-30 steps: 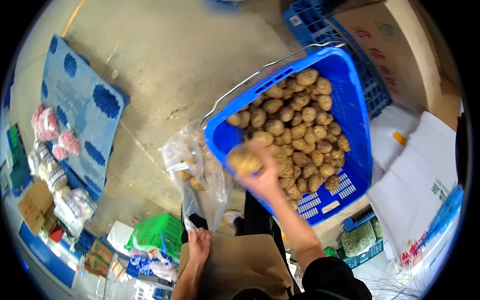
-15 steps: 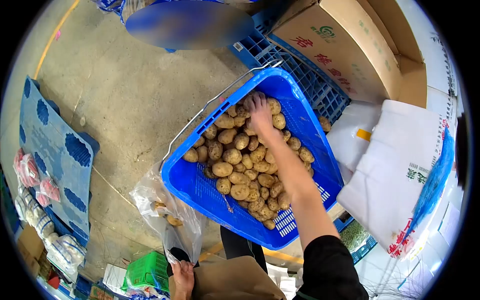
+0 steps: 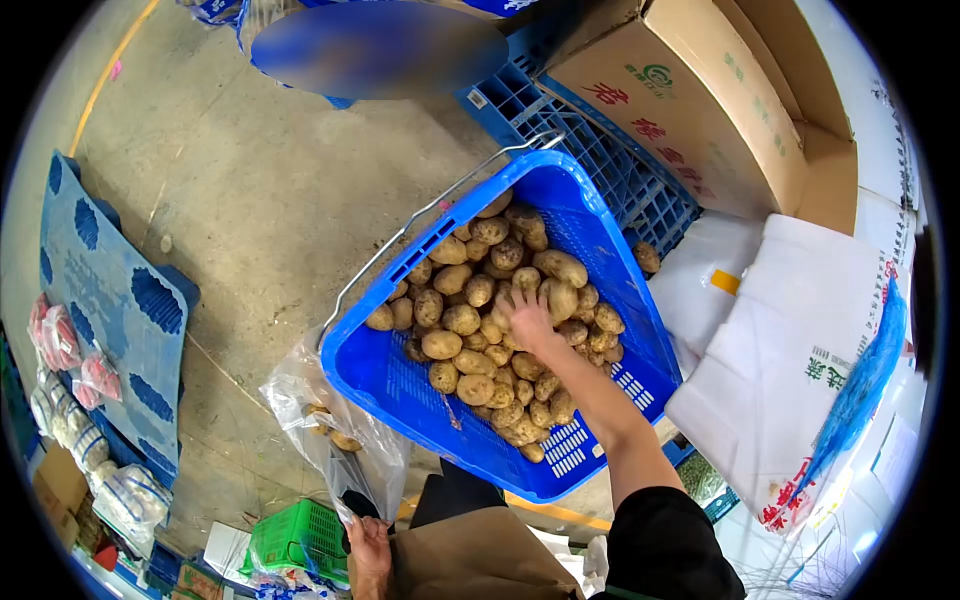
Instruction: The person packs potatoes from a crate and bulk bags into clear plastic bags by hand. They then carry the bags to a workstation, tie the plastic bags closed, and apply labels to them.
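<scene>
A blue plastic basket [image 3: 360, 350] with a metal handle holds a heap of soil-marked potatoes [image 3: 462, 320]. My right hand [image 3: 527, 320] reaches into it and lies on the middle of the heap. Its fingers are apart over the potatoes, and some potatoes beside it look blurred. Low in the view, my left hand [image 3: 368, 545] is closed on the top of a clear plastic bag [image 3: 375, 465]. The bag hangs along the basket's near left side, with a few potatoes [image 3: 343, 440] inside.
A printed cardboard box [image 3: 650, 110] stands on a blue pallet [image 3: 600, 150] behind the basket. White foam boxes [image 3: 770, 330] are at the right. Another blue pallet [image 3: 115, 300] with red-filled bags [image 3: 60, 335] lies left, and a green basket [image 3: 295, 535] sits lower left.
My right hand has come back toward me from the far corner of the basket to the middle of the heap. Potatoes at the far end have shifted. My left hand still grips the bag.
</scene>
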Motion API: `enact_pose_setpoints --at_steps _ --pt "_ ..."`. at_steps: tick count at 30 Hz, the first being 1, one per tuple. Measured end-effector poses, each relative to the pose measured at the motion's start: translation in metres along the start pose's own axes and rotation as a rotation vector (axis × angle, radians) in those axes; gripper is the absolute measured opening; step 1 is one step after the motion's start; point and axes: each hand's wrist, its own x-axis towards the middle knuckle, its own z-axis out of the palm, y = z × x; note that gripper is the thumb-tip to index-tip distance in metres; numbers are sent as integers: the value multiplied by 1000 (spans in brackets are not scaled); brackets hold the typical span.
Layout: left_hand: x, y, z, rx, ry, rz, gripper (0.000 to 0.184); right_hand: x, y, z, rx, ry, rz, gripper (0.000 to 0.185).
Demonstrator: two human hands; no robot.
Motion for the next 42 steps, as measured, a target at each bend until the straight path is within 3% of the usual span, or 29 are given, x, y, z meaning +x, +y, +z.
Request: enact_pose_setpoints --at_steps 1,2,5,9,12,15,16,17,19,24,26,27,28,29,31,32,35,36,39,40,42 --pt "0 6 5 -16 16 -11 29 -5 -9 -9 54 -183 61 65" --pt "-1 11 11 -32 32 -22 30 -2 -7 -5 207 -217 68 69" --pt "-2 3 2 -35 20 -59 32 48 9 -24 412 211 64 69" --pt "10 -39 -40 -3 -33 -79 33 145 29 -54 57 645 129 49" --pt "-1 -10 -4 -346 82 -229 33 191 43 -38 -43 379 109 55" --pt "-11 4 27 -398 100 -225 34 178 42 -78 53 97 120 59" --pt "-15 30 69 -325 83 -152 34 172 42 -102 175 -26 105 67" --pt "-15 43 93 -260 62 -76 34 171 41 -94 114 134 128 59" --pt "-8 -2 33 -355 62 -191 35 165 37 -68 -7 452 169 46" --pt "0 -21 -1 -358 48 -210 39 202 69 -31 126 187 -40 54" --pt "5 -37 -20 -288 6 -172 41 183 51 -47 193 -24 129 57" --pt "7 -36 -15 -491 32 -216 40 172 40 -55 220 -125 213 59" --pt "8 -28 -1 -693 68 -256 40 164 30 -50 136 4 286 63" --pt "3 -17 10 -1157 176 -376 39 159 30 -50 209 -1 278 65" --pt "3 -11 15 -1210 242 -391 38 145 42 -52 348 -11 252 68" --pt "4 -20 3 -798 196 -292 38 129 50 -43 519 173 251 65" --pt "1 -16 14 -999 225 -305 35 62 19 -102 1046 20 281 65" --pt "-3 -6 28 -559 152 -165 34 34 -8 -117 1174 39 275 67" --pt "-8 7 40 -245 66 -62 30 -49 -87 -152 1315 -199 248 73" --pt "-14 38 75 -288 34 -45 30 -72 -110 -110 1246 -22 -97 75" --pt "-15 52 90 -332 -13 -30 30 -104 -173 -119 1428 -208 -179 69"
